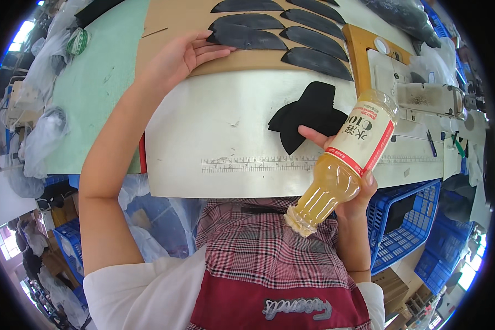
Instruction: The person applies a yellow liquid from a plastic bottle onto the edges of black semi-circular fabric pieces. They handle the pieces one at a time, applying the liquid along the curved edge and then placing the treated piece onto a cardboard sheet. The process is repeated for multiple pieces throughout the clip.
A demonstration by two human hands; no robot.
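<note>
My left hand [190,55] is at the far side of the table, its thumb and fingers at the pointed left end of a dark curved piece [247,39]. This piece overlaps a similar one behind it. In my right hand [357,195] is a clear plastic bottle [327,179] of pale yellow liquid, with a white and red label. The bottle tilts with its neck toward me, and a crusty yellowish mass covers its mouth. Black fabric pieces [308,113] lie overlapped on the white table beside the bottle, under one of my right fingers.
Several more dark curved pieces [316,61] lie in rows on brown cardboard [173,25]. A sewing machine [429,99] stands at the right, near a blue pen [432,144]. A printed ruler scale [247,164] runs along the table. Below it, at the right, is a blue basket [404,220].
</note>
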